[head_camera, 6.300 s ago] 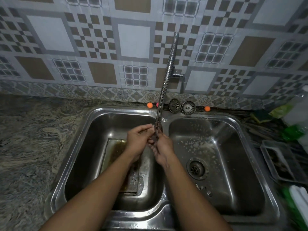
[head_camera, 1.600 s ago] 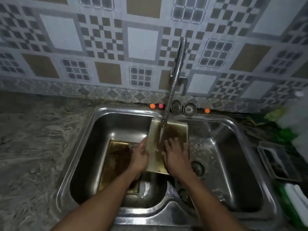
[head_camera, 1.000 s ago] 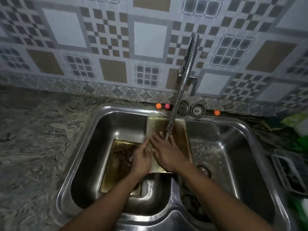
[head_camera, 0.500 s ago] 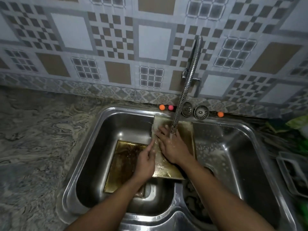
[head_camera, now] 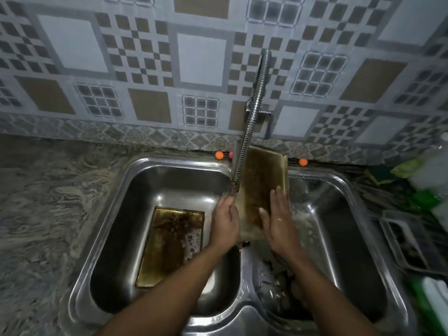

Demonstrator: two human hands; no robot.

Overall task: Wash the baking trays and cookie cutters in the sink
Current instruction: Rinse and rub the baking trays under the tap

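**A:** What sits furthest left?

**B:** A marbled granite countertop [head_camera: 48, 214], then the steel sink [head_camera: 169, 161] with 2 bowls. In the left bowl [head_camera: 116, 238] 1 flat baking tray [head_camera: 169, 243] lies on the bottom, brown with grime and with suds on its right side.

**A:** And the hands?

**B:** The left hand [head_camera: 224, 224] is curled round the left edge of a tilted baking tray [head_camera: 261, 180], which stands on end over the divider between the bowls and leans toward the wall. The right hand [head_camera: 276, 219] lies on it with straight fingers along the right edge and the thumb on its face.

**A:** Anything in the way?

**B:** A flexible faucet hose [head_camera: 252, 117] comes down from the tiled wall [head_camera: 201, 59] across the tray's left side. Its nozzle [head_camera: 234, 187] ends just above the left hand's fingers. The hose half covers a pink ball [head_camera: 230, 155] beside an orange ball [head_camera: 219, 155] on the back ledge. Another orange ball [head_camera: 303, 162] sits just right of the tray's top.

**A:** What is hard to make out?

**B:** A dark clump [head_camera: 278, 282] in the right bowl [head_camera: 351, 238], partly under the right forearm; I cannot tell what it is. On the right counter are a shallow dark dish [head_camera: 400, 243] and green and white packages [head_camera: 431, 299], cut by the edge and too blurred to read.
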